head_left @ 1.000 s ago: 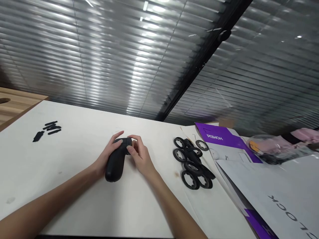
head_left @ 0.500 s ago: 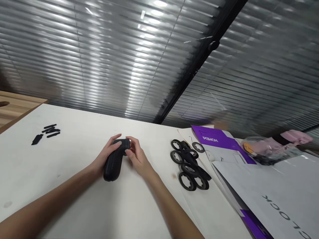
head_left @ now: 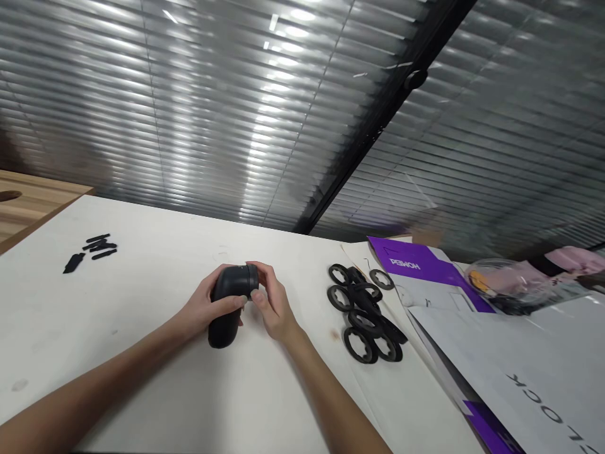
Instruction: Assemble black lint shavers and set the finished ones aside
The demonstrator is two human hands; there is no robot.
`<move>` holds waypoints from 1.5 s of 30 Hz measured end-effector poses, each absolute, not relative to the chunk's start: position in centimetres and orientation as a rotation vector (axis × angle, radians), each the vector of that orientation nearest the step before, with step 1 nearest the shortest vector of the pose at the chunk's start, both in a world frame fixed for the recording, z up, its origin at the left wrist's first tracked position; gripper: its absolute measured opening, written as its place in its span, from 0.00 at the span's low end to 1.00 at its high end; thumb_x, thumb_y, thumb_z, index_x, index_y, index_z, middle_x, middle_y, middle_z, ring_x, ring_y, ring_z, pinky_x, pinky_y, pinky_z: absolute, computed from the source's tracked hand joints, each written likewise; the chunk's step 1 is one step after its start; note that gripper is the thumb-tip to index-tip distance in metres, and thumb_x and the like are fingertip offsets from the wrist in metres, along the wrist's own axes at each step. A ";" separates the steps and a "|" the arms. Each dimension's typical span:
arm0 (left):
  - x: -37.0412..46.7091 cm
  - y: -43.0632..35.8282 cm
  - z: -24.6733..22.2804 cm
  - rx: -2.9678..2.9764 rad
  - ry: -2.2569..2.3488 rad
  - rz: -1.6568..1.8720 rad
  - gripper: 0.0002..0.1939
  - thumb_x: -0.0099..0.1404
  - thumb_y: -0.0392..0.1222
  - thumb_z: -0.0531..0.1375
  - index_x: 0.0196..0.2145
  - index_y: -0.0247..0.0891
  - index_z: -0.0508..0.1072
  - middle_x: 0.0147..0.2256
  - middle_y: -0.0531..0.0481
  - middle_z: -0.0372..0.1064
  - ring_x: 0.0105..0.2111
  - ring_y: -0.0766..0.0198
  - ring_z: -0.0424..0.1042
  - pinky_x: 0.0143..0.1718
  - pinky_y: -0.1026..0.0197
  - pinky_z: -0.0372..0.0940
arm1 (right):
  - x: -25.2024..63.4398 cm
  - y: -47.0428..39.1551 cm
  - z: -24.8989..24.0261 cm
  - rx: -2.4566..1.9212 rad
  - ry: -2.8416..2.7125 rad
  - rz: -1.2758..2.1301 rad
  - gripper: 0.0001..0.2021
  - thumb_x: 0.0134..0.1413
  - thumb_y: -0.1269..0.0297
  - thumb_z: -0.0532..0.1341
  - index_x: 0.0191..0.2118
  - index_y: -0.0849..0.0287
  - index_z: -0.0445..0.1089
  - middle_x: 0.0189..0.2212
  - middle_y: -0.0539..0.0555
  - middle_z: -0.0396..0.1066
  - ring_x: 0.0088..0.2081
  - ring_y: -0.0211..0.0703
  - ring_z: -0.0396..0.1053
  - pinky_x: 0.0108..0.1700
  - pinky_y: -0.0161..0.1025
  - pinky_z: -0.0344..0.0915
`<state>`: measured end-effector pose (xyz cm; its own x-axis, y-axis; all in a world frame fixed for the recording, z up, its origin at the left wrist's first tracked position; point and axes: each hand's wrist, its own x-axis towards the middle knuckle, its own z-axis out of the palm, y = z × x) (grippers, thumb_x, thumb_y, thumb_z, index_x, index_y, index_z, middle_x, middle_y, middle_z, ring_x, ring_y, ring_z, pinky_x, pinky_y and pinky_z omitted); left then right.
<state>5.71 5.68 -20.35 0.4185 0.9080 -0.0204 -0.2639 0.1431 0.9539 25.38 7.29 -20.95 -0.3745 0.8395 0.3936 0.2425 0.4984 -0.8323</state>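
Over the white bench [head_left: 155, 265], a black, curved, plastic-looking device [head_left: 224, 331] is wrapped by the closed left fingers [head_left: 230, 304], its ringed end [head_left: 253, 275] being pinched, apparently for adjustment, by the right fingers [head_left: 263, 304], with a steady body called for.

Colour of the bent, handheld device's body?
Black all over the visible bent device body, head view.

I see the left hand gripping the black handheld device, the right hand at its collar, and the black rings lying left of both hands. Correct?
Not quite: the head view shows the black rings right of both hands. The rest stands.
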 end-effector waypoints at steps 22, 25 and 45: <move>4.0 6.9 -20.8 1.382 0.739 1.123 0.31 0.56 0.47 0.75 0.55 0.45 0.73 0.45 0.46 0.74 0.37 0.56 0.75 0.37 0.58 0.70 | 24.2 6.8 -19.3 -0.826 -1.663 1.347 0.32 0.59 0.34 0.64 0.56 0.53 0.65 0.51 0.59 0.72 0.51 0.52 0.72 0.54 0.49 0.70; 4.0 6.8 -20.7 1.351 0.716 1.102 0.30 0.55 0.47 0.75 0.54 0.45 0.74 0.44 0.46 0.74 0.35 0.56 0.75 0.35 0.58 0.70 | 24.3 6.9 -19.5 -0.832 -1.684 1.319 0.32 0.58 0.33 0.64 0.56 0.53 0.65 0.49 0.58 0.73 0.51 0.52 0.72 0.53 0.50 0.70; 5.3 6.3 -20.6 1.100 0.702 1.008 0.29 0.64 0.50 0.70 0.58 0.44 0.66 0.33 0.50 0.76 0.27 0.60 0.75 0.29 0.59 0.70 | 24.1 7.0 -20.5 -0.955 -1.608 1.214 0.29 0.65 0.35 0.58 0.60 0.51 0.63 0.30 0.48 0.67 0.30 0.43 0.67 0.40 0.46 0.70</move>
<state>5.31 6.31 -20.56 0.4019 0.9155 0.0157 -0.3034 0.1170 0.9457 24.13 7.01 -20.52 -0.3169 0.9283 0.1943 0.0673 0.2264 -0.9717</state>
